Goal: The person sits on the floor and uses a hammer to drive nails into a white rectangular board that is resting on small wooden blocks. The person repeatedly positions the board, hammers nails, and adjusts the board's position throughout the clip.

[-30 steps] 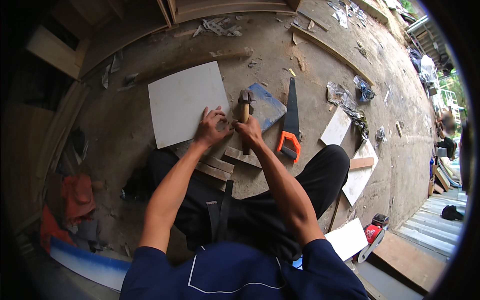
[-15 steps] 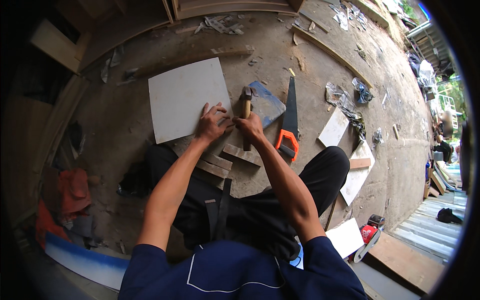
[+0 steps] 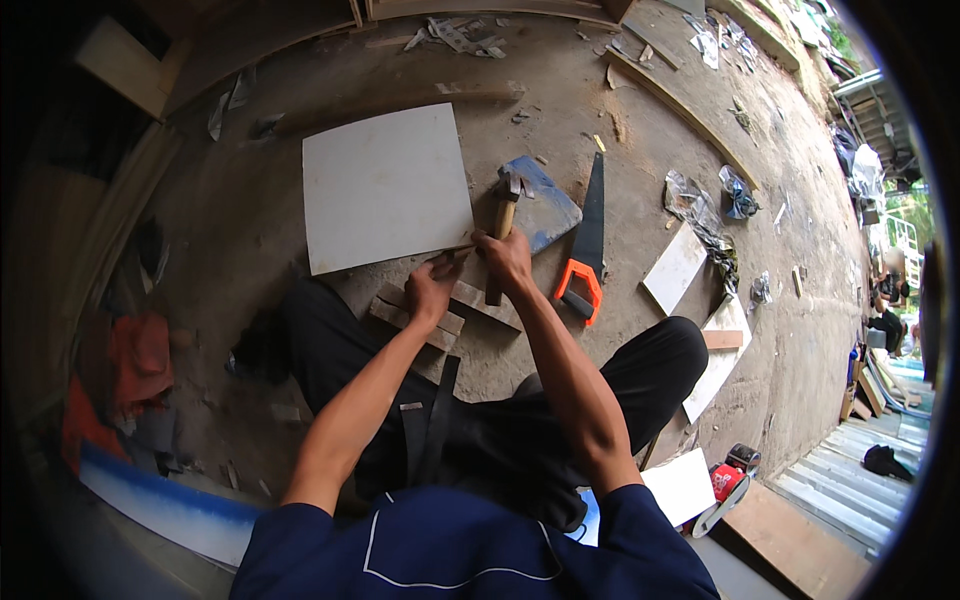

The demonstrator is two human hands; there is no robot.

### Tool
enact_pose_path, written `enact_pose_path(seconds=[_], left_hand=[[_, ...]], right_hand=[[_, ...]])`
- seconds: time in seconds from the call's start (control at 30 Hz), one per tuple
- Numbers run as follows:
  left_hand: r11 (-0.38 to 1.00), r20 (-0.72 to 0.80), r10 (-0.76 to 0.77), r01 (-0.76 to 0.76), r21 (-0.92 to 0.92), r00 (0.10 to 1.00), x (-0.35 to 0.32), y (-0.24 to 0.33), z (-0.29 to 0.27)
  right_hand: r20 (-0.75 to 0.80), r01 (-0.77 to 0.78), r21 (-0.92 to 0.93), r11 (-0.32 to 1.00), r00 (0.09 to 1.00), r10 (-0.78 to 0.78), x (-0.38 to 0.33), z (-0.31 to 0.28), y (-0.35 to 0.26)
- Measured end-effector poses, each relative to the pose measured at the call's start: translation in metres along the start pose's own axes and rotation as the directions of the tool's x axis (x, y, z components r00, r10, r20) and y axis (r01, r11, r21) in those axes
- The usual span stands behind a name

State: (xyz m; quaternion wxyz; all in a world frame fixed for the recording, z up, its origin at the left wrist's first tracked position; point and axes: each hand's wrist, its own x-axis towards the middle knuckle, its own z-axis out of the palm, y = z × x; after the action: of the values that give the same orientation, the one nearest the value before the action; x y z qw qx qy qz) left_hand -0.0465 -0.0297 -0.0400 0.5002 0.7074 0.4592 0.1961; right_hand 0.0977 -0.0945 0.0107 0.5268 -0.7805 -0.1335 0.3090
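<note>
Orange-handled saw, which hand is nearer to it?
Right: the right hand, gripping the hammer, is left of the saw; the left hand is farther left, near the white board.

The floor (image 3: 560, 100) is a brown-grey, dusty, stained surface. Paper scraps (image 3: 460, 40) lie on it near the upper edge. An open-fronted wooden cabinet (image 3: 490, 10) stands at the top of the view, cut off by the edge. A pale wooden panel (image 3: 125, 65) is located at upper left, in shadow. Corrugated sheets (image 3: 850, 490) cover the ground at lower right; a flat brown board (image 3: 790, 535) adjoins them. Greenery (image 3: 835, 42) is visible at upper right. Illumination: daylight, strongest along the right side; the left side is dark, detail unclear.
</note>
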Motion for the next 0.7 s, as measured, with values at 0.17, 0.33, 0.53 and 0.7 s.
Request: enact_pose_path(seconds=[0.17, 0.33, 0.53, 0.7], left_hand=[[0.994, -0.001, 0.029, -0.029, -0.102, 1.0, 0.0, 0.021, 0.012], [0.995, -0.034, 0.096, -0.096, -0.013, 0.995, -0.002, 0.023, 0.013], [0.991, 0.022, 0.087, -0.089, 0.097, 0.996, 0.006, 0.02, 0.011], [0.979, -0.023, 0.17, -0.172, -0.107, 0.985, 0.009, 0.015, 0.02]], right_hand=[[-0.066, -0.006, -0.078, 0.997, 0.998, 0.0, 0.002, -0.005, 0.015], [-0.072, -0.021, -0.074, 0.997, 0.997, 0.016, -0.001, -0.004, 0.013], [-0.046, -0.014, -0.067, 0.998, 0.999, 0.011, -0.002, -0.01, 0.011], [-0.034, -0.041, -0.093, 0.995, 0.999, 0.038, -0.001, -0.016, 0.005]])
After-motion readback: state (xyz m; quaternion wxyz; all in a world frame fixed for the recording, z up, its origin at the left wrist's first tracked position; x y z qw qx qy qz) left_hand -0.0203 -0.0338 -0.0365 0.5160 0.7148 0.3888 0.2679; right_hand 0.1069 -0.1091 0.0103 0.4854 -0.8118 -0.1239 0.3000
